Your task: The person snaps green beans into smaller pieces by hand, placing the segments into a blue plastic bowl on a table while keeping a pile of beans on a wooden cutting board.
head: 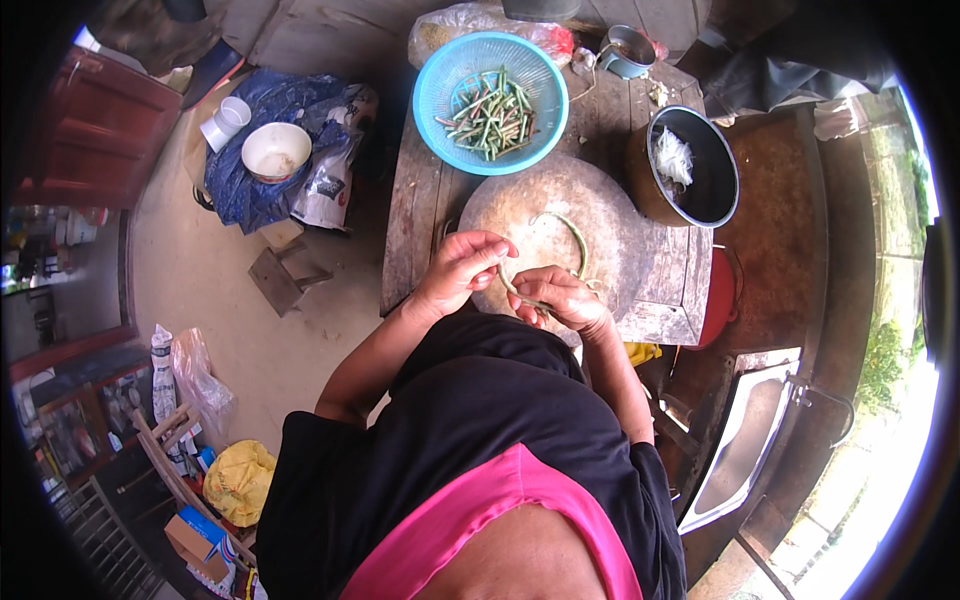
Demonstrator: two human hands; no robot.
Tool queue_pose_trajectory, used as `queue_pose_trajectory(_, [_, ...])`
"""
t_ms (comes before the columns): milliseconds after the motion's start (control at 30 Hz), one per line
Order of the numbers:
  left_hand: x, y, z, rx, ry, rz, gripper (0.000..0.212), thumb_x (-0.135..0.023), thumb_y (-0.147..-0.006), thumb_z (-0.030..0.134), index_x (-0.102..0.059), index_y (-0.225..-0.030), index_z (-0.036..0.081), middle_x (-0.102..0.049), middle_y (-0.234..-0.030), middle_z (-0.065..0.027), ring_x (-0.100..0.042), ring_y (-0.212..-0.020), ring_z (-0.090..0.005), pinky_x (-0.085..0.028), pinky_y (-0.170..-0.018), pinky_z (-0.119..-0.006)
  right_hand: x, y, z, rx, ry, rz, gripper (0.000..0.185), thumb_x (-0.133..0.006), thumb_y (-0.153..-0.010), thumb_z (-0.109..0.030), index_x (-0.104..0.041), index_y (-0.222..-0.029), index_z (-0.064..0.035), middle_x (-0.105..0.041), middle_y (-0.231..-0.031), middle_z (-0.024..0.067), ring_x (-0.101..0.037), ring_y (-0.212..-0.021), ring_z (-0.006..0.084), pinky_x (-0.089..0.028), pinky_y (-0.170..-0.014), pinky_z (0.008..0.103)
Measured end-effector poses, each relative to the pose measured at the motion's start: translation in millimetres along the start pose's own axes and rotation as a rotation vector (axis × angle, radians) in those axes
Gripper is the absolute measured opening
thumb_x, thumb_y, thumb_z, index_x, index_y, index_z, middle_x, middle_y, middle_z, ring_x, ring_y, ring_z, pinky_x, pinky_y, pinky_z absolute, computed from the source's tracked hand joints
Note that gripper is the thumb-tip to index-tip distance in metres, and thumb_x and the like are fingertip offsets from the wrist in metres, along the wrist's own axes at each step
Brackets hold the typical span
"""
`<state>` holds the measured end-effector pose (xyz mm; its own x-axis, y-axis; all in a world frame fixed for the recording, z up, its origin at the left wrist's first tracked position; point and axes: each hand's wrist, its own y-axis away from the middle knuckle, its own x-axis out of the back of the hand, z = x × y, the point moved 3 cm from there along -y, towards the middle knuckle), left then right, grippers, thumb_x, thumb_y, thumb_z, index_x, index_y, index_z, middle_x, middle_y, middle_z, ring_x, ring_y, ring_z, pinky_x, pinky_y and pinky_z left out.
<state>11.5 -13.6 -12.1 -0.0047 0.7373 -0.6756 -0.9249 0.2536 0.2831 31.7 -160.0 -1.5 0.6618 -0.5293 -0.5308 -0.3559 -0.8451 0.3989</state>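
Observation:
A long green bean pod (508, 282) is stretched in a bend between my two hands, over the near edge of a round wooden board (517, 199). My left hand (466, 270) pinches its upper end between thumb and fingertips. Around the lower part, the fingers of my right hand (559, 297) are closed. Another long bean (579, 241) lies curved on the board just beyond my right hand. Behind the board, a blue plastic colander (427, 142) holds many short pieces of bean, green and some reddish.
A dark pot (651, 180) with something white inside stands at the table's right. Behind it sit a small metal pot (628, 52) and a clear plastic bag (442, 26). The wooden table (409, 225) ends left of my hand. A white bowl (276, 150) and a wooden stool (281, 281) are further left.

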Motion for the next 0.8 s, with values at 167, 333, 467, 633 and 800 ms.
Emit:
queue_pose_trajectory(167, [1, 5, 0, -0.089, -0.098, 0.022, 0.011, -0.049, -0.082, 0.011, -0.054, -0.083, 0.002, -0.050, -0.064, 0.0008, -0.035, -0.047, -0.0011, -0.026, -0.042, -0.013, -5, 2, -6, -0.057, 0.154, 0.000, 0.020, -0.042, -0.079, -0.016, -0.053, -0.077, 0.0001, -0.048, -0.058, 0.0006, -0.046, -0.051, 0.0060, -0.036, -0.045, 0.0165])
queue_pose_trajectory(333, [-10, 17, -6, -0.441, -0.584, 0.126, 0.009, -0.049, -0.081, 0.009, -0.053, -0.078, 0.001, -0.051, -0.066, -0.0009, -0.043, -0.055, -0.0031, -0.033, -0.049, -0.015, 17, -12, 13, 0.065, -0.042, 0.400, 0.018, -0.039, -0.075, -0.014, -0.047, -0.064, -0.0030, -0.038, -0.051, -0.0020, -0.031, -0.040, 0.0049, -0.023, -0.036, 0.0195])
queue_pose_trajectory(467, [-22, 21, -15, -0.428, -0.634, 0.100, 0.008, -0.051, -0.081, 0.008, -0.053, -0.078, 0.001, -0.052, -0.066, -0.0004, -0.045, -0.058, -0.0046, -0.035, -0.052, -0.017, 78, -32, 55, 0.135, -0.843, 0.575, 0.017, -0.035, -0.077, -0.020, -0.040, -0.063, -0.0121, -0.032, -0.049, -0.0052, -0.027, -0.038, 0.0062, -0.021, -0.035, 0.0196])
queue_pose_trajectory(633, [-12, 9, -13, -0.264, -0.404, 0.079, 0.008, -0.054, -0.079, 0.007, -0.055, -0.079, 0.000, -0.053, -0.066, -0.0014, -0.048, -0.056, -0.0065, -0.037, -0.051, -0.018, 36, -12, 12, 0.074, -0.214, 0.493, 0.019, -0.036, -0.076, -0.015, -0.052, -0.078, -0.0047, -0.052, -0.066, 0.0021, -0.047, -0.056, 0.0078, -0.030, -0.041, 0.0177])
queue_pose_trajectory(800, [-9, 7, -6, -0.282, -0.480, -0.002, 0.002, -0.056, -0.075, -0.001, -0.055, -0.076, -0.004, -0.055, -0.069, -0.0060, -0.055, -0.063, -0.0111, -0.044, -0.058, -0.022, 7, -3, 4, 0.026, 0.001, 0.140, 0.024, -0.042, -0.074, -0.017, -0.056, -0.075, 0.0023, -0.053, -0.060, 0.0052, -0.048, -0.049, 0.0091, -0.033, -0.042, 0.0169])
